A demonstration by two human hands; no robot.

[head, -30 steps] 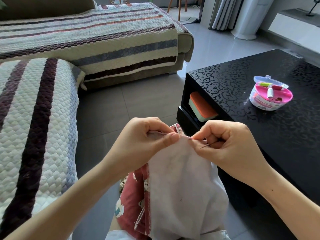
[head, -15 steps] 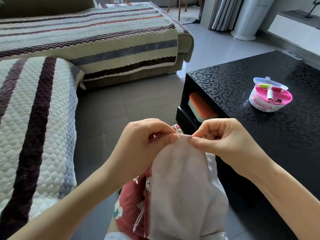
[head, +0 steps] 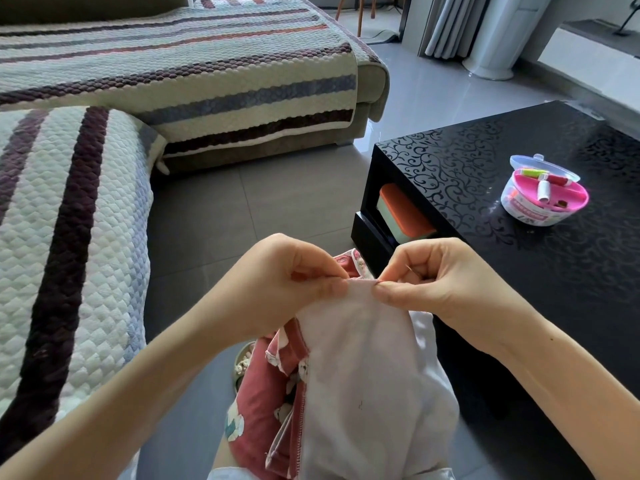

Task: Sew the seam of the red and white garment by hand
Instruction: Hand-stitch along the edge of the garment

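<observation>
The striped quilted sofa cover [head: 104, 237] fills the left side and runs on across the far section of the couch. Grey floor tiles [head: 277, 188] lie between it and the black table [head: 519, 289] with its scroll pattern on my right.

The garment [head: 363, 375] hangs down the near middle between my forearms. Its white side faces me, and the red printed side bunches to the left and below. Its top edge, where the seam runs, is lifted up in front of me, left of the table's near corner.

My left hand [head: 277, 289] is closed on that top edge. The thumb lies flat against the forefinger, with the fabric pinched between them and the other fingers curled in behind. My right hand [head: 440, 282] pinches the same edge just to the right, thumb tip against forefinger tip, the remaining fingers folded into the palm. Only a short stretch of seam shows between the two pinches, and it is pulled taut.

A round sewing tub [head: 543, 199] with a pink tray sits on the table well to the right, its clear lid tipped up behind it. An orange and green box [head: 401, 216] sits in the table's open shelf. Small thread spools [head: 543, 190] lie in the pink tray. A thin dark sliver shows among my curled right fingers; I cannot tell whether it is the needle.
</observation>
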